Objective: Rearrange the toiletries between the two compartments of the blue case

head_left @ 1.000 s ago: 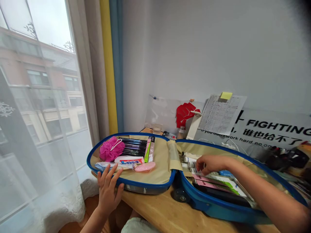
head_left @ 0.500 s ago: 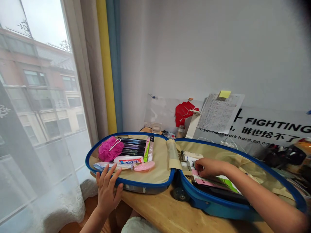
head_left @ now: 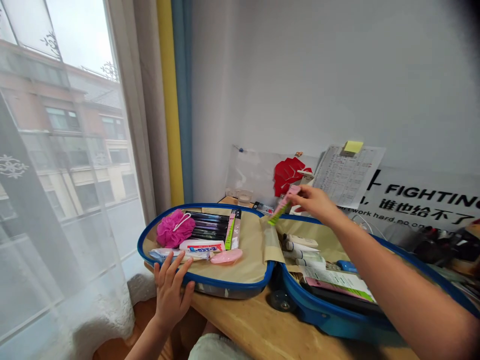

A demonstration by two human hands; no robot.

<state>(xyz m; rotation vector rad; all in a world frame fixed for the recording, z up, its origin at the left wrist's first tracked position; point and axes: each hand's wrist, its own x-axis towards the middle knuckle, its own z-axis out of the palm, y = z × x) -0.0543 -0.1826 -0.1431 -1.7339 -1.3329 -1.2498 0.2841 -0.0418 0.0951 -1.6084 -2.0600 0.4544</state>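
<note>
A blue-rimmed suitcase (head_left: pixel 240 292) lies spread open on a wooden table. My left hand (head_left: pixel 173 285) rests with fingers spread on the near rim of its left half, beside a clear-wrapped packet (head_left: pixel 180 255). That half also holds a pink bath puff (head_left: pixel 175 228), several dark slim packs (head_left: pixel 210 226), a toothpaste tube (head_left: pixel 200 246), a pink oval item (head_left: pixel 226 256) and a green-and-pink packet (head_left: pixel 229 231). Above the hinge, my right hand (head_left: pixel 309 201) pinches a slim pink-and-green packet (head_left: pixel 283 205). Below it, the right half contains white tubes (head_left: pixel 305 250) and a similar flat packet (head_left: pixel 337 284).
The wooden table (head_left: pixel 258 320) shows along the front. A sheer curtain (head_left: pixel 75 200) hangs at the left by the window. Behind the suitcase are a red paper fist (head_left: pixel 290 175), a clipped printed sheet (head_left: pixel 347 172) and a lettered banner (head_left: pixel 423 197). Clutter fills the far right.
My right hand has risen out of the suitcase's right half, lifting a slim pink-and-green packet over the hinge. My left hand stays on the rim. The view has shifted slightly.
</note>
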